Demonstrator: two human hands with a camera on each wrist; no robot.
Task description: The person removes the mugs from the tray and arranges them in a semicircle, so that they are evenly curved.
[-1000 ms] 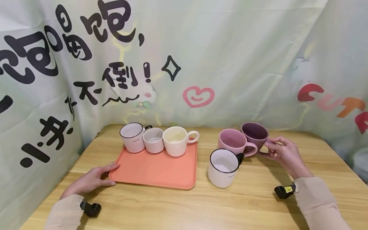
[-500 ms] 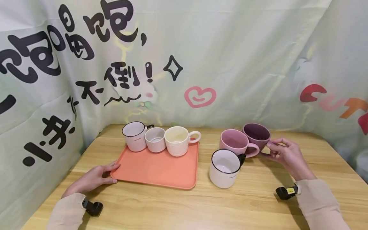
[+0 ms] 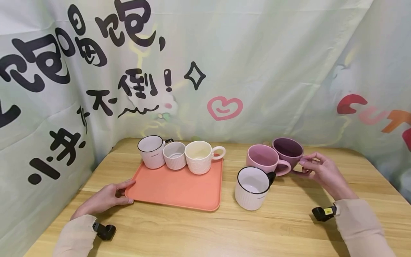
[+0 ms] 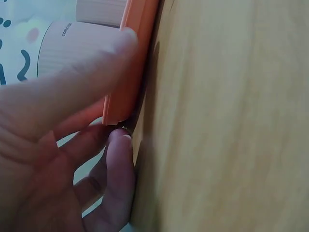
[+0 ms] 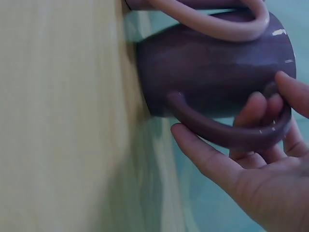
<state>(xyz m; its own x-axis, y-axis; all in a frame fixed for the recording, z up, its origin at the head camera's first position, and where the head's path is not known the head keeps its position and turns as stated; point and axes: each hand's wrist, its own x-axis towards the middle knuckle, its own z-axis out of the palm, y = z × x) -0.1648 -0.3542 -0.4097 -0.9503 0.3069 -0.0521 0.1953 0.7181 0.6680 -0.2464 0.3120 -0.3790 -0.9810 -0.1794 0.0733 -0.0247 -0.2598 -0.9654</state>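
My left hand holds the near left corner of a coral-orange tray, thumb at its front edge and other fingers round the side. In the left wrist view the thumb overlaps the tray wall. Lined along the tray's back stand a black-rimmed white mug, a small ribbed grey-white cup and a cream mug. My right hand grips the handle of a dark purple mug, fingers through the loop. That mug stands upright on the table, behind a pink mug.
A ribbed white mug with black rim and handle stands in front of the pink mug, right of the tray. The wooden table ends at a printed curtain behind and to the left.
The head view has turned slightly, so everything appears a little further right. Both hands keep their hold, and the tray and mugs stay in the same arrangement.
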